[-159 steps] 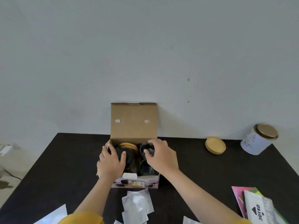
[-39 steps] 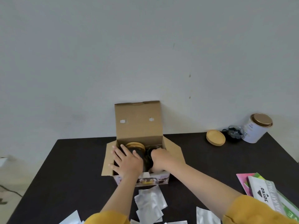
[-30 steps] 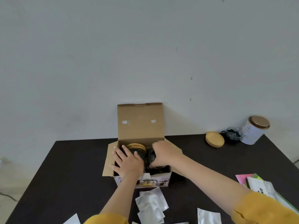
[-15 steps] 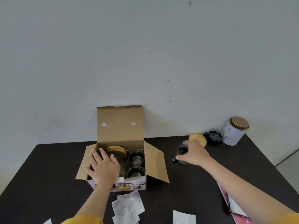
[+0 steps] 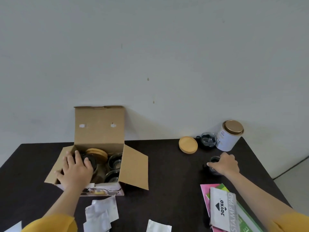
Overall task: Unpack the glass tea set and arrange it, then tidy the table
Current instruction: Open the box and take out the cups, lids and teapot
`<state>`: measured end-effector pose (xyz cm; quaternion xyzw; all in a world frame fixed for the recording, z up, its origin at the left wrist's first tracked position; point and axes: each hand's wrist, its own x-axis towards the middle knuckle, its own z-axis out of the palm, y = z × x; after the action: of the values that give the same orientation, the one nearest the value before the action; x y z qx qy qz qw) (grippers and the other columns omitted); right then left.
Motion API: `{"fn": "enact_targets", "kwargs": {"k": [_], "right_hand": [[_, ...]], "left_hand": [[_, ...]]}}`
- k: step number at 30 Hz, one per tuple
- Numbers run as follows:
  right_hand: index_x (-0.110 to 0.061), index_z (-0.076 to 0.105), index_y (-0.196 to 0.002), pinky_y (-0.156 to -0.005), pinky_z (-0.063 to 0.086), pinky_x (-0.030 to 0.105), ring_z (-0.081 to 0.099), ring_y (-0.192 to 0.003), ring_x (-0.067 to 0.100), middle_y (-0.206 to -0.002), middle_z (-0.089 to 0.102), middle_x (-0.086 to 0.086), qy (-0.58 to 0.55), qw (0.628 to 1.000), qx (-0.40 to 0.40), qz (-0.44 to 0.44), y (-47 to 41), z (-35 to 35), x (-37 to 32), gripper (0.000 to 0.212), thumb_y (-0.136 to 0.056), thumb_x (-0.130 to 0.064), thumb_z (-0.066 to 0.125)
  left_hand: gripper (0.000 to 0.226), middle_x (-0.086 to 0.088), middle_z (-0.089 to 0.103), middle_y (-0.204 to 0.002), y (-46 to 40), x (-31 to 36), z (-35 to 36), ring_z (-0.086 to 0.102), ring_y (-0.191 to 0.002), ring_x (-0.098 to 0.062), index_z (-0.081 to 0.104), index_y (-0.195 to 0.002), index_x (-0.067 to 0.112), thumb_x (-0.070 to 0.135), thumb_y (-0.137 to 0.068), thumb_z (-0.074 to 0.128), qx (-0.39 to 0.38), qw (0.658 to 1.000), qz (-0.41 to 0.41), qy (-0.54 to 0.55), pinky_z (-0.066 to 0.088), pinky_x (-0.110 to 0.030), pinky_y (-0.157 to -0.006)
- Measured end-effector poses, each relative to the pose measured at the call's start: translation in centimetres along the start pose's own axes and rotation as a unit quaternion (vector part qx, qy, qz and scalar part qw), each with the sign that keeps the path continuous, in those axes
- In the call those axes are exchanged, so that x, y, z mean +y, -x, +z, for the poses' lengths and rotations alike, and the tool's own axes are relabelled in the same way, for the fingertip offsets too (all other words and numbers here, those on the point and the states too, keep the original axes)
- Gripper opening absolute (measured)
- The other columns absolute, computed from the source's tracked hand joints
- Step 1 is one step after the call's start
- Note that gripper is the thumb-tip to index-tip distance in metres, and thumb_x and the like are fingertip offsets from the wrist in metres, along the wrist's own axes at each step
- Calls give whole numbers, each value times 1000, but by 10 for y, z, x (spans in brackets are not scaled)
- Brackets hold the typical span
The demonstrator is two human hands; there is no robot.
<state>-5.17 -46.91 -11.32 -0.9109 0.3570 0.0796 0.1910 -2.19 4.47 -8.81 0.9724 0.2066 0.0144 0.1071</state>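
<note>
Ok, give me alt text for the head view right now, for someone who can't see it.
A person's right hand grips a glass cup on the dark table, near a wooden lid, another glass cup and a white tin. Their left hand rests on an open cardboard box with glassware inside.

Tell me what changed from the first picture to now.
The right hand lifted a glass cup out of the cardboard box and carried it right, onto the table. Another cup now stands beside the white tin. The left hand stayed on the box.
</note>
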Motion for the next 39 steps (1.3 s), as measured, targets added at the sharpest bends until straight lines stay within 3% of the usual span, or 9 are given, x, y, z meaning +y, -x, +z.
{"fn": "enact_targets", "kwargs": {"k": [8,13,19,22,26,29,32,39], "right_hand": [[-10,50,-114,-77,48,40,47,-117,38,-122,48,16,-5,1000,5,-12,-30,5,-16,70,-69,-57,77],[-10,50,-91,-67,50,36,58,-100,34,-100,61,12,-21,999,23,-30,-44,8,-27,61,-67,-60,76],[-8,53,-97,-61,49,34,61,-93,32,-93,61,11,-23,999,27,-33,-49,11,-37,64,-68,-60,75],[-4,56,-101,-65,54,36,62,-89,31,-91,62,13,-17,999,14,-33,-54,11,-36,71,-69,-64,72],[-2,51,-116,-85,52,46,56,-107,38,-112,58,19,5,999,49,-7,-39,12,-42,87,-67,-72,66],[-2,49,-122,-93,47,47,47,-118,40,-124,49,23,0,993,91,-73,8,10,-65,72,-77,-55,69],[-5,46,-132,-98,41,43,39,-126,37,-134,42,20,-59,984,53,-156,61,18,-101,60,-87,-39,65],[-18,53,-131,-97,43,28,52,-119,14,-130,51,-2,-135,931,-63,-333,170,34,-209,45,-91,-37,60]], "left_hand": [[57,-6,8,-159,-1,-1,3,6,-146,-25,17,-150,20,43,-98,20,9,1000,1,-8,10,-58,-113],[57,-6,10,-159,-1,-1,3,7,-145,-25,19,-149,20,43,-98,20,13,1000,-3,-8,11,-58,-113],[57,-6,9,-159,0,-1,3,6,-146,-25,19,-149,20,43,-98,21,13,1000,-2,-3,9,-58,-113],[57,-6,8,-159,0,-1,3,5,-146,-25,18,-150,19,42,-98,21,11,1000,-3,0,9,-58,-113],[57,-8,7,-159,0,0,2,6,-146,-25,19,-150,18,41,-98,21,9,1000,0,10,10,-58,-112],[58,-9,7,-159,0,-1,0,6,-146,-27,19,-150,17,41,-97,21,5,1000,4,17,10,-59,-112],[59,-10,5,-159,2,-2,-3,5,-145,-28,18,-150,16,41,-97,20,-1,1000,13,18,11,-60,-112],[60,-11,3,-159,3,-4,-6,4,-146,-28,17,-150,16,41,-96,21,-10,999,24,37,13,-58,-111]]}}
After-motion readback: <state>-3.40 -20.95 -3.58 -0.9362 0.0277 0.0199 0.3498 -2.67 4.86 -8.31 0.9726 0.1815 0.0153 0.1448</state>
